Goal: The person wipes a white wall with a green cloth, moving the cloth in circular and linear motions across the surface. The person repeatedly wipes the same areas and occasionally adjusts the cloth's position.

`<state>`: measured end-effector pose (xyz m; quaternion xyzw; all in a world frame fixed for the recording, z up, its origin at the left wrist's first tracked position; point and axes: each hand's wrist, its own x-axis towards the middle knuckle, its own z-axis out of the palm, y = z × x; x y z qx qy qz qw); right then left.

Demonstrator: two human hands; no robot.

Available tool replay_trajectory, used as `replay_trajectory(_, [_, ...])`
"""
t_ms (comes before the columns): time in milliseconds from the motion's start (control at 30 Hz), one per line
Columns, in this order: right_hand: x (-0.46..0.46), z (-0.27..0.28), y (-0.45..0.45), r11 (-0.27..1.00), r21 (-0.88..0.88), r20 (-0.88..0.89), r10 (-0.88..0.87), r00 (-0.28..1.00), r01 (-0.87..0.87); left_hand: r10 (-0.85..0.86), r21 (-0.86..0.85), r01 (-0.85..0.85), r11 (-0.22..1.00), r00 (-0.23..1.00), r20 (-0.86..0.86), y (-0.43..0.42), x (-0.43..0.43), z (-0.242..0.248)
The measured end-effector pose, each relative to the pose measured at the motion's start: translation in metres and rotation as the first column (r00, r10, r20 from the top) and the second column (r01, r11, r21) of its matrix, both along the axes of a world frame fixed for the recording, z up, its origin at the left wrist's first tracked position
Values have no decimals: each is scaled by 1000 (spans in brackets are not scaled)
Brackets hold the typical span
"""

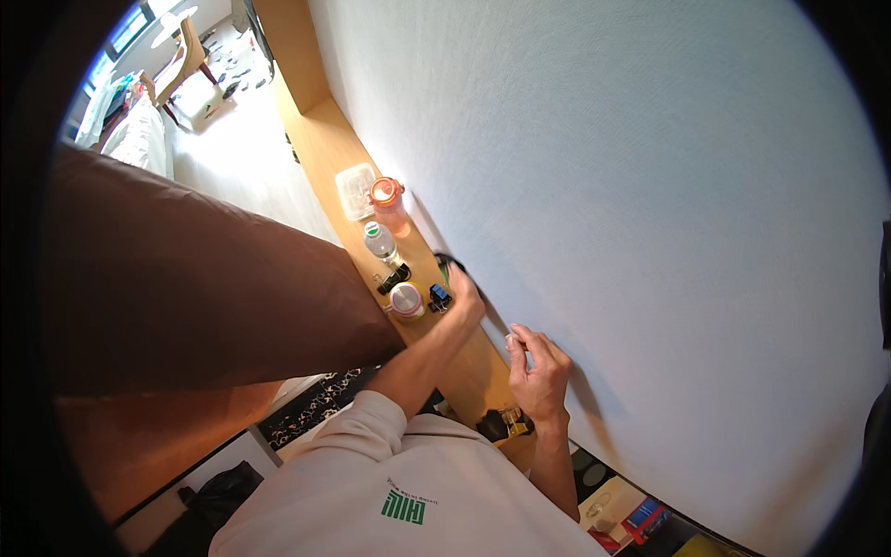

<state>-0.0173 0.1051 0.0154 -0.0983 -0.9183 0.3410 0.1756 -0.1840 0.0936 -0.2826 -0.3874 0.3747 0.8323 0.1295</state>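
My left hand [466, 289] reaches across the narrow wooden shelf [473, 369] to its wall side, at a dark item with a green part [445, 268]; blur hides whether it grips this. A blue and black binder clip [440, 297] lies just beside it. Nearby stand a round-lidded cup [406, 301] with a pink and yellow rim, a large black binder clip [394, 278] and a clear plastic bottle [380, 241]. My right hand [539, 369] is raised near the wall, thumb and fingertips close together; whether something small is between them cannot be told.
Farther along the shelf are an orange-lidded bottle [390, 202] and a translucent plastic container [356, 191]. The pale wall [626, 174] borders the right side. A large brown covering [209, 278] lies left. Dark and yellow items [505, 423] sit at the shelf's near end.
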Motion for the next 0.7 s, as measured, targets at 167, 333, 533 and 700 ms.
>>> replay_trajectory(167, [6, 3, -6, 1000, -8, -106, 21, 994, -22, -41, -150, 9, 989, 976, -213, -15, -44, 13])
replay_trajectory(333, [23, 7, -13, 998, -54, -84, 12, 996, -16, -71, -292, 22, 956, 985, -157, 24, 59, 32])
replay_trajectory(533, [31, 6, -17, 1000, -30, -180, -16, 984, 11, -165, -270, 167, 948, 986, 32, 44, 169, 39])
replay_trajectory(700, [34, 9, -26, 999, -14, -213, 45, 976, -49, -187, -194, 161, 968, 975, -124, 21, 129, 69])
